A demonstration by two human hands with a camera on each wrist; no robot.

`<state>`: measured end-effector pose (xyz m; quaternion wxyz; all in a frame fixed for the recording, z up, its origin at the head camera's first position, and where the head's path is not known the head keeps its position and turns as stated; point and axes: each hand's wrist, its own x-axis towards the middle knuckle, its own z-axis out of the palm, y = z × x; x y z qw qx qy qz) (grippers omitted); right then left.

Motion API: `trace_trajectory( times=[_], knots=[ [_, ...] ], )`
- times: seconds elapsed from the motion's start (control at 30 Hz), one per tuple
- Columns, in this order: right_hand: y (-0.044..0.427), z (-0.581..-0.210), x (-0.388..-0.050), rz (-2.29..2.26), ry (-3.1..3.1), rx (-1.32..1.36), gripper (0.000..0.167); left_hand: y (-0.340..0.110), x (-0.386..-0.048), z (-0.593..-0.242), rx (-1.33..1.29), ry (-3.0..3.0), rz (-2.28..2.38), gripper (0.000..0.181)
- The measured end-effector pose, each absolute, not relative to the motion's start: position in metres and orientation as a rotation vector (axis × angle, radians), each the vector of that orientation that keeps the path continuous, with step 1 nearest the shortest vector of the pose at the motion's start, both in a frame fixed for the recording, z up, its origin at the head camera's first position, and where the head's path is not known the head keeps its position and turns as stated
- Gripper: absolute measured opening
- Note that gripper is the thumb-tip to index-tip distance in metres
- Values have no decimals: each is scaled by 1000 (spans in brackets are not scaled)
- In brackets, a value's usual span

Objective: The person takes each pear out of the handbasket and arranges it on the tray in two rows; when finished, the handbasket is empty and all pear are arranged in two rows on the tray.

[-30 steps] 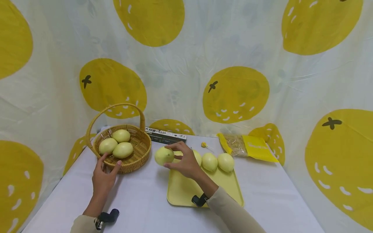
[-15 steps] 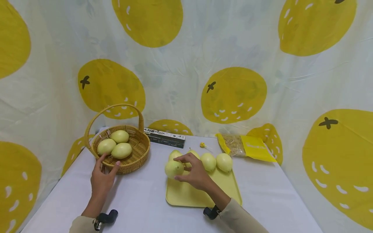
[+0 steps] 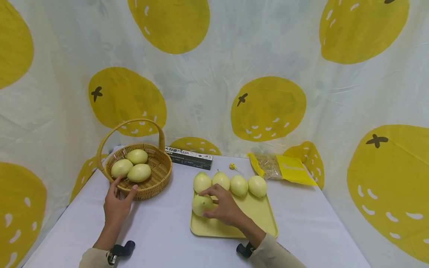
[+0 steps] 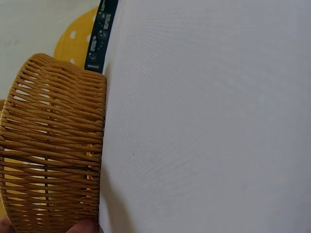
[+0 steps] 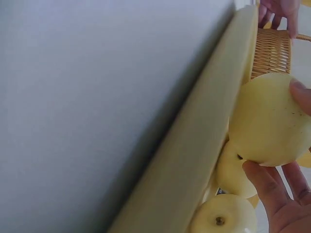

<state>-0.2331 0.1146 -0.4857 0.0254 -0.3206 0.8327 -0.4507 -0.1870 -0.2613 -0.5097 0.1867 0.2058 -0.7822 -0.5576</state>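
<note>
Three pears [image 3: 139,173] lie close together in the left half of a wicker basket [image 3: 151,192], at the left of the frame, with bare weave to their right. The person's left hand [image 3: 117,206] holds the basket at its lower left edge, thumb and fingers spread about the wall. Further right, a dark pasta box [image 3: 191,160] lies against the backdrop.

Near the centre of the frame, a held pear [image 3: 201,206] is pinched between the thumb and fingers of the right hand [image 3: 225,207], over the left side of a yellow tray [image 3: 259,216]. Whether its underside touches the tray cannot be told. Just behind it, a row of four pears [image 3: 239,186] runs rightward along the tray's far edge.

Past the row's middle, a small yellow ball on a stick [image 3: 232,166] lies on the white surface [image 3: 301,219], and a yellow packet [image 3: 296,169] lies at the right.

If the tray is where the pears belong, the work looks a little over half done: the row of four seems settled, the fifth is at its place but not yet released, and the three in the basket are left.
</note>
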Motion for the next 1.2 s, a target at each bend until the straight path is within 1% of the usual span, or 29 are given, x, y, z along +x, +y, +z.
trace_trajectory(
  times=[0.17, 0.27, 0.37, 0.43, 0.67, 0.9, 1.2],
  knots=[
    [114, -488, -233, -1319, 2614, -1055, 60, -261, -187, -511, 580, -2198, -1577, 87],
    [116, -487, -233, -1328, 2579, -1067, 49, -261, -186, -512, 584, -2197, -1573, 86],
    [119, -485, -234, -1385, 2520, -1018, 38, -261, -186, -512, 586, -2194, -1574, 86],
    [121, -484, -234, -1434, 2468, -971, 35, -261, -186, -512, 586, -2195, -1572, 86],
    [121, -483, -231, -1434, 2437, -880, 63, -263, -185, -513, 603, -2194, -1572, 87],
    [107, -485, -227, -1317, 2658, -852, 61, -263, -188, -514, 603, -2194, -1573, 86],
    [99, -490, -226, -1118, 2930, -867, 69, -262, -189, -514, 596, -2199, -1548, 85]
  ],
)
